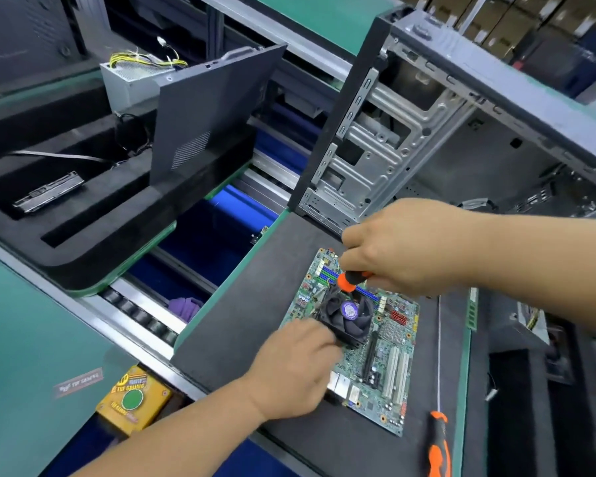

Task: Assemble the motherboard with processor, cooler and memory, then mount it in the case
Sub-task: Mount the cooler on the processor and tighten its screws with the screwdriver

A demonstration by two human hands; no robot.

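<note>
Right grip clasping screwdriver over cooler, left grip steadying it (fingers hidden), motherboard near pad edge

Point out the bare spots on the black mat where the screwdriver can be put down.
Bare mat left of the motherboard, up to the green edge. A narrower strip right of the board, shared with the spare screwdriver. Crowded at the cooler, where both hands work.

Surface: dark grey foam-covered work pad with green edging | on it: 1 green rectangular motherboard lay flat at centre | 1 long orange-and-black-handled screwdriver lay just right of the board | open grey metal computer case stood at the far edge.
</note>
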